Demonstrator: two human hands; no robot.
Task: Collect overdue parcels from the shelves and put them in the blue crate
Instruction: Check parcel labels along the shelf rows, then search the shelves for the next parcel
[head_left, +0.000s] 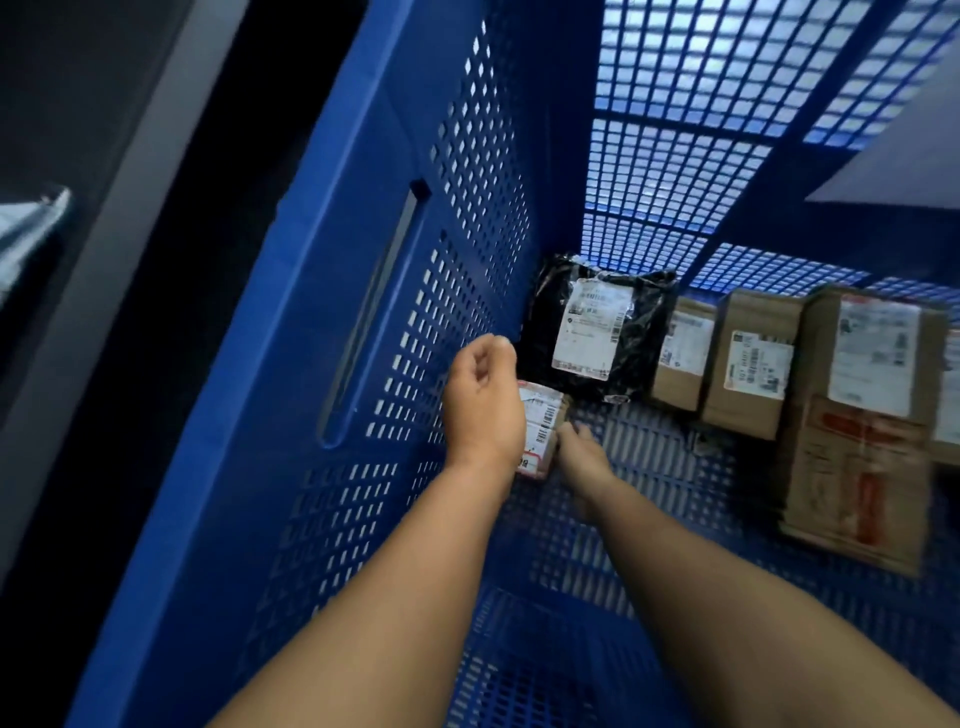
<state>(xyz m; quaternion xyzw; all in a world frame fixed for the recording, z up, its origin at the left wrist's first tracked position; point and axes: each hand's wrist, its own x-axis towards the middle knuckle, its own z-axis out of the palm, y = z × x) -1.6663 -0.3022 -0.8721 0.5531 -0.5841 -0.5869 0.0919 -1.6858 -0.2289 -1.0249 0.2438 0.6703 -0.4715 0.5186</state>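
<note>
I look down into the blue crate (395, 270), both arms reaching inside. A small brown parcel (543, 431) with a white label lies on the crate floor by the left wall. My right hand (579, 454) touches its right side low on the floor; its grip is hard to make out. My left hand (483, 400) hovers above the parcel's left part, fingers loosely curled and holding nothing. A black bag parcel (597, 332) leans at the back left corner.
Several brown cardboard parcels stand along the back wall: a slim one (680, 358), a middle one (750, 364) and a tall one (862, 421) with red tape. A grey flat sheet (904, 156) shows at the top right. Dark shelving lies left of the crate.
</note>
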